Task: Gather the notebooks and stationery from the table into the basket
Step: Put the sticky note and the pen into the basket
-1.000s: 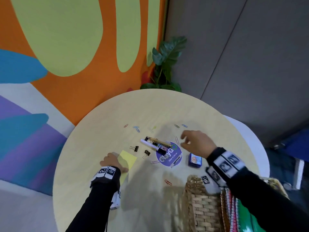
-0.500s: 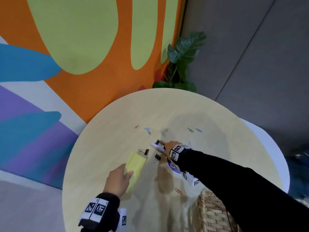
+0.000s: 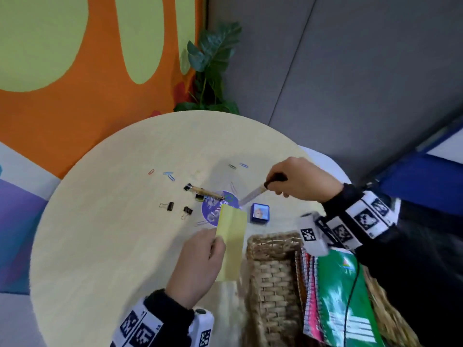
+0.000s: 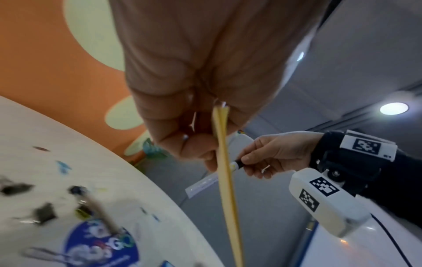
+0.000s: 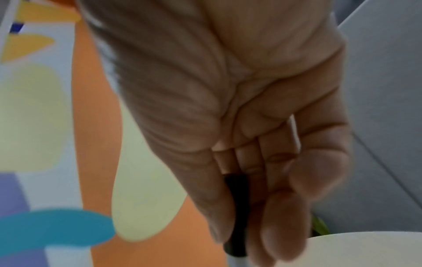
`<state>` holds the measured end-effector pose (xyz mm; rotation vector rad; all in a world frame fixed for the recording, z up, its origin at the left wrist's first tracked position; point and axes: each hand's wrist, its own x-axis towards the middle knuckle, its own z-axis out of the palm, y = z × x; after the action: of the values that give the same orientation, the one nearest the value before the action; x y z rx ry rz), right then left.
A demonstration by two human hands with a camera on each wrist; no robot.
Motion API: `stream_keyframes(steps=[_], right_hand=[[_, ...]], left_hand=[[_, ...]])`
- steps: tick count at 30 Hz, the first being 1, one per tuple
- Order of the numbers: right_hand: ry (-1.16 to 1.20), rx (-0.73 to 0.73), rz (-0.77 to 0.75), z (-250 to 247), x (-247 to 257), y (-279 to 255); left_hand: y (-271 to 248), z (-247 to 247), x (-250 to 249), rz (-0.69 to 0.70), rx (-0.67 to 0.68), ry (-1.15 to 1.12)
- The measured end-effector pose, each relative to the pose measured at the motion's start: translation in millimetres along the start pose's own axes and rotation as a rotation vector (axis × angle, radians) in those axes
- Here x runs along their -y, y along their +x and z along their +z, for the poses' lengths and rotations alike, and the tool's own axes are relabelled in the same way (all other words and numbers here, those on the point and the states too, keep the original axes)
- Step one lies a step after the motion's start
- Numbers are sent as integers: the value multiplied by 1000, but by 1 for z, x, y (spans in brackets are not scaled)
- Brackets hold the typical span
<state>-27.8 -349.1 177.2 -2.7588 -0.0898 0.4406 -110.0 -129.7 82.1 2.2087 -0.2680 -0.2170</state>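
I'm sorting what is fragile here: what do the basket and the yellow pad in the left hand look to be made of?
The basket looks like woven wicker or rattan: tan strands in a matte braid. The yellow pad, pinched by the left hand, seems to be paper: its edge shows thin stacked sheets in the left wrist view.

plant behind table | orange mural wall | grey panels

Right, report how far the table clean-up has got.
Done: spiral notebooks stand in the basket. In hand: left hand holds the yellow sticky pad, right hand a white marker. Left: pen, binder clips, paper clips, round sticker, blue case.
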Motion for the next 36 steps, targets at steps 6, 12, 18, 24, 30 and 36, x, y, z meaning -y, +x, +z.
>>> stream_keyframes(steps=[6,12,18,24,30,36], right_hand=[[445,-86,155,7,-68,-79],[359,209,354,91,-92,-78],[-98,423,351,141,-76,-45],[-183,541,386,167,-69,-35],[-200,489,401,181,-76,-39],[-215,452,392,180,-77,-39]], left_hand=[[-7,36,-35,1,158,-95],[-3,77,-47,70,319,242],[-1,106,-55,29,516,457],[1,113,-61,-1,580,565],[4,111,-60,5,603,620],[4,111,-57,47,671,741]])
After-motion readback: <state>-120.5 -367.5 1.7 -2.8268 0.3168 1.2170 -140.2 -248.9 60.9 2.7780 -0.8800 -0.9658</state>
